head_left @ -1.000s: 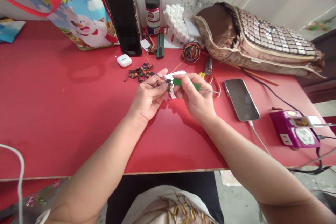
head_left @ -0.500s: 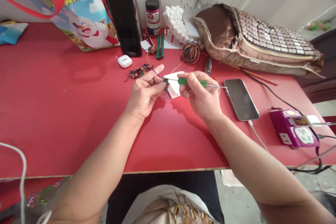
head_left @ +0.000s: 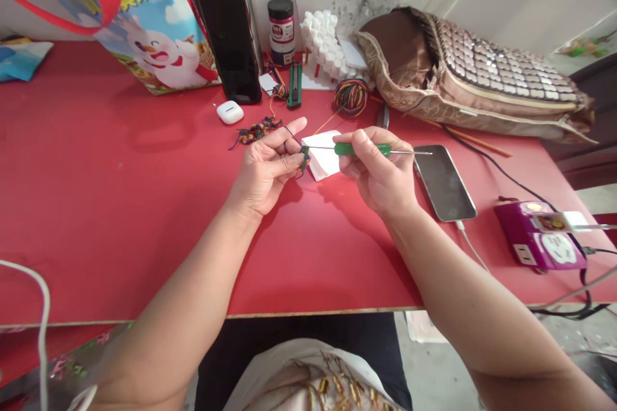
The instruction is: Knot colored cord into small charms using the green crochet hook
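Observation:
My left hand [head_left: 265,170] pinches a small piece of dark multicoloured crochet [head_left: 304,158] between thumb and fingers, with a strand of yarn running over the raised index finger. In my right hand [head_left: 378,170] is a crochet hook [head_left: 362,149] with a green handle, gripped around the handle. Its thin metal tip reaches left to the crochet piece; the other metal end points right, over the phone. Behind the left hand lies a finished-looking multicoloured crochet strip [head_left: 259,131]. A ball of multicoloured yarn [head_left: 351,97] rests farther back, and its strand leads toward the hands.
A folded white paper [head_left: 324,155] lies beneath the hook. To the right are a charging phone [head_left: 444,183] and a purple power strip [head_left: 540,236]. At the back stand a gift bag [head_left: 159,26], an upright black phone [head_left: 231,45], a green cutter [head_left: 294,85] and a sequined bag [head_left: 482,70].
My right hand has moved a little to the right with the hook, so more of the metal shaft shows near the crochet piece. The left hand has barely shifted.

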The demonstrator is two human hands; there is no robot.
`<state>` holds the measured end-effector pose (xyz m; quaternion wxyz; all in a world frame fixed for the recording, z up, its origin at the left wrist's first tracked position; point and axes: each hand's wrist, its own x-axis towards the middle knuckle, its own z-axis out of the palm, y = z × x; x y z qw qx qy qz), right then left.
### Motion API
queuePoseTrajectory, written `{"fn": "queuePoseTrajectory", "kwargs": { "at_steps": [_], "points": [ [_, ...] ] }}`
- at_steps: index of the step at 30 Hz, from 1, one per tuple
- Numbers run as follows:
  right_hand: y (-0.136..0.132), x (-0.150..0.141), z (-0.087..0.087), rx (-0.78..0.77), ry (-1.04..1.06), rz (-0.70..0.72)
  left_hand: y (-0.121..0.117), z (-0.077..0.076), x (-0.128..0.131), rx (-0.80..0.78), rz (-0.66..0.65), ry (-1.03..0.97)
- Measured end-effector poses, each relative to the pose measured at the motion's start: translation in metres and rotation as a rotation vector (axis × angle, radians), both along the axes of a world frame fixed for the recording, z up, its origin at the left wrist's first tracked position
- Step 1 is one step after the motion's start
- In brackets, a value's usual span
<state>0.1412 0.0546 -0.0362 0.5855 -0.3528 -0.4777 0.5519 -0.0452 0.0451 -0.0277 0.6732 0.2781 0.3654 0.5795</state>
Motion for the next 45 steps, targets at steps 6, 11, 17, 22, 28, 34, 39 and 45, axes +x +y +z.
{"fn": "queuePoseTrajectory", "kwargs": {
  "at_steps": [6,11,17,22,28,34,39,45],
  "points": [
    [0.000,0.003,0.008,-0.016,0.002,0.017,0.000,0.001,-0.004,0.023,-0.047,0.007],
    [0.000,0.005,0.013,-0.061,0.030,0.068,-0.002,0.005,-0.007,-0.012,-0.154,-0.030],
    [0.005,0.010,0.014,-0.091,0.044,0.174,-0.003,0.000,-0.009,-0.023,-0.287,-0.075],
    [0.008,0.011,0.011,-0.149,0.095,0.241,-0.005,-0.001,-0.006,-0.021,-0.320,-0.098],
    [0.002,-0.011,-0.001,-0.222,0.235,0.188,-0.006,-0.002,0.012,0.049,0.028,-0.004],
    [0.000,-0.028,-0.011,-0.399,0.419,0.107,-0.007,-0.010,0.024,0.055,0.208,0.056],
    [0.005,-0.023,-0.016,-0.434,0.407,0.188,-0.006,-0.010,0.020,0.049,0.211,0.102],
    [0.006,-0.020,-0.021,-0.371,0.328,0.188,-0.002,-0.010,0.014,0.077,0.209,0.144]
  ]
}}
